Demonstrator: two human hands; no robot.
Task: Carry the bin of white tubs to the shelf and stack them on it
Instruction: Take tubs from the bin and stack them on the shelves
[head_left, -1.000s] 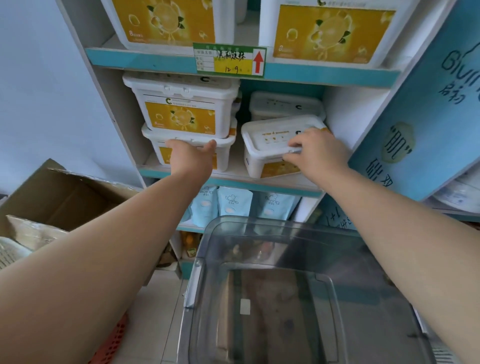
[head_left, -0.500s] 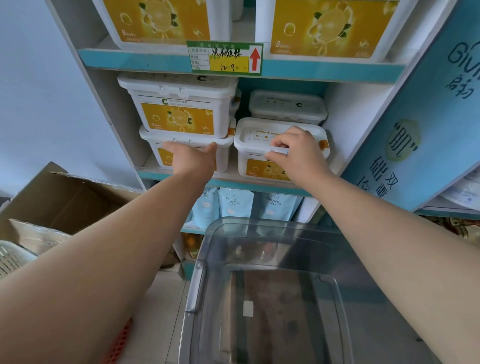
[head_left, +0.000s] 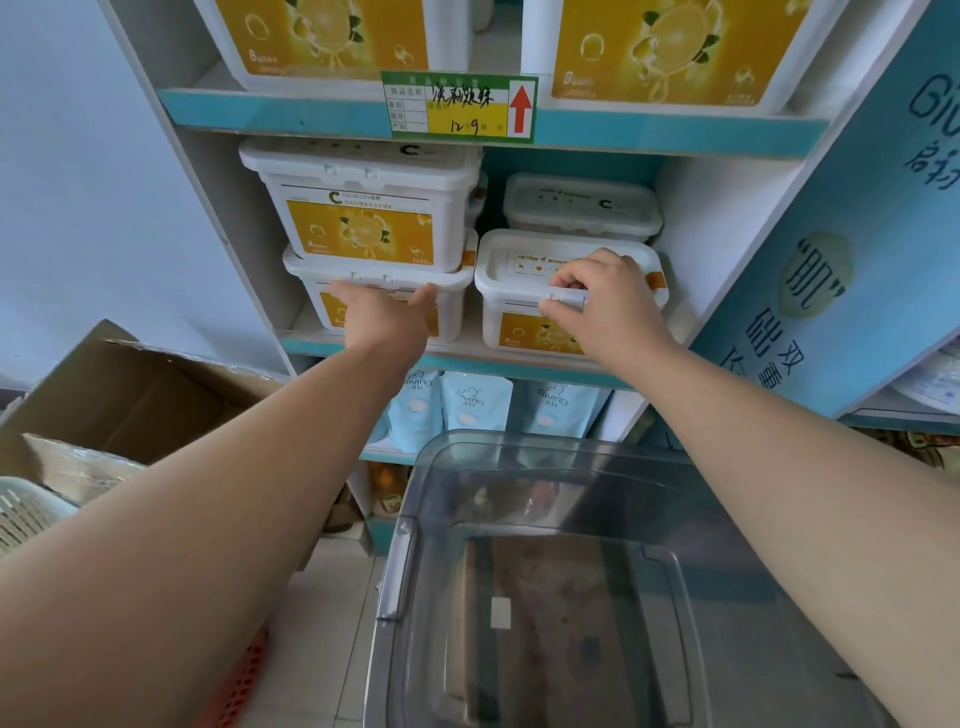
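Four white tubs on the middle shelf (head_left: 467, 358): a stack of two at left, front right tub (head_left: 524, 291) with another tub (head_left: 582, 205) behind it. Clear bin (head_left: 524, 587) below looks empty, so carrying and unloading seem done. Right hand (head_left: 605, 301) fingers curled on the front right tub's lid latch; left hand (head_left: 387, 319) flat, fingers spread against the lower left tub (head_left: 322, 291), not gripping. Left to do, likely: final straightening only

Left hand (head_left: 387, 317) hides lower tub's label (head_left: 332, 314).
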